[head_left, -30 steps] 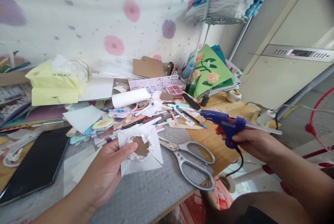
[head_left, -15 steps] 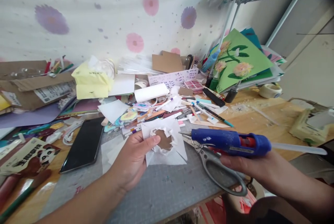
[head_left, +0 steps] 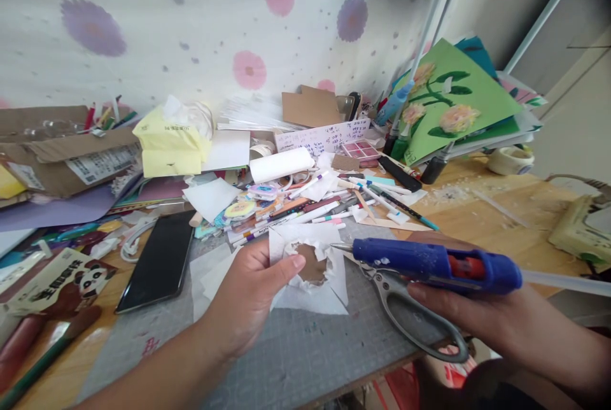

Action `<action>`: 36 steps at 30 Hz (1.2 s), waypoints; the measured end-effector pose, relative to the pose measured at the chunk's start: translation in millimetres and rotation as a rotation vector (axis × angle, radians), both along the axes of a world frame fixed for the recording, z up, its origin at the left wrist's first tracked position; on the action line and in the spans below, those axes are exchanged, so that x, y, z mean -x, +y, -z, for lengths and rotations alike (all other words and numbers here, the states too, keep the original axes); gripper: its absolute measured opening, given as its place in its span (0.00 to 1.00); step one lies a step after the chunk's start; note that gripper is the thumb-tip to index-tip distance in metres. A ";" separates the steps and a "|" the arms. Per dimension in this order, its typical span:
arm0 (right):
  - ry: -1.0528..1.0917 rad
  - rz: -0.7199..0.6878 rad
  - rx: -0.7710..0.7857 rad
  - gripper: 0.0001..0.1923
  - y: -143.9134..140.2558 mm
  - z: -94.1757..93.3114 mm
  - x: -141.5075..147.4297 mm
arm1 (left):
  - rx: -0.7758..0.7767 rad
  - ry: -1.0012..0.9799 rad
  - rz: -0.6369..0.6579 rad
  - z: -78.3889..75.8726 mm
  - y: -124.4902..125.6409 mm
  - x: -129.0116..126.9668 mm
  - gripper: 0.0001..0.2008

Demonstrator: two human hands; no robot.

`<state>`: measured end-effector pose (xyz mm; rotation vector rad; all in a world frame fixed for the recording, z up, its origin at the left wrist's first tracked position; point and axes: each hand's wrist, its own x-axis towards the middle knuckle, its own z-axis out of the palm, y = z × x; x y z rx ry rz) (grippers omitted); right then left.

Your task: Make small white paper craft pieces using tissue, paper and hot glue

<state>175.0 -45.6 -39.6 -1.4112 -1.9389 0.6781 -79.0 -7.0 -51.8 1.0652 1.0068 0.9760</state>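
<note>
My left hand (head_left: 258, 289) pinches a white paper square (head_left: 337, 292), its thumb on top. Folded, ragged paper edges ring a round brown cardboard piece (head_left: 312, 263) in the middle of the square. Wrapped round a blue hot glue gun (head_left: 405, 257) is my right hand (head_left: 496, 308), seen at the right. The gun's metal nozzle points left, at the paper's right edge, and a clear glue stick (head_left: 566, 281) sticks out behind. Grey-handled scissors (head_left: 415, 321) lie beneath the gun on the grey cutting mat (head_left: 296, 359); part of them is hidden.
Left of the mat's middle lies a black phone (head_left: 157, 263). Markers and pencils (head_left: 305, 209) pile up behind the paper, near a white paper roll (head_left: 281, 165). A cardboard box (head_left: 71, 155) stands at the left, and a green flower picture (head_left: 458, 98) leans at the right.
The view has shifted slightly, so most things sit a little differently in the frame. Both hands keep their holds, and the nozzle stays close to the paper's right edge.
</note>
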 end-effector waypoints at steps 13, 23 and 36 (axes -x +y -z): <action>-0.033 -0.067 -0.086 0.04 -0.1 -8.4 2.9 | 0.041 -0.054 -0.008 -0.6 -0.9 -1.0 0.05; -0.074 -0.102 -0.020 0.04 -1.9 -11.3 3.2 | 0.156 -0.185 -0.063 -0.4 0.2 -2.2 0.10; -0.039 -0.218 -0.093 0.05 -0.5 -3.1 1.4 | 0.215 -0.241 -0.098 -1.7 0.7 -2.8 0.11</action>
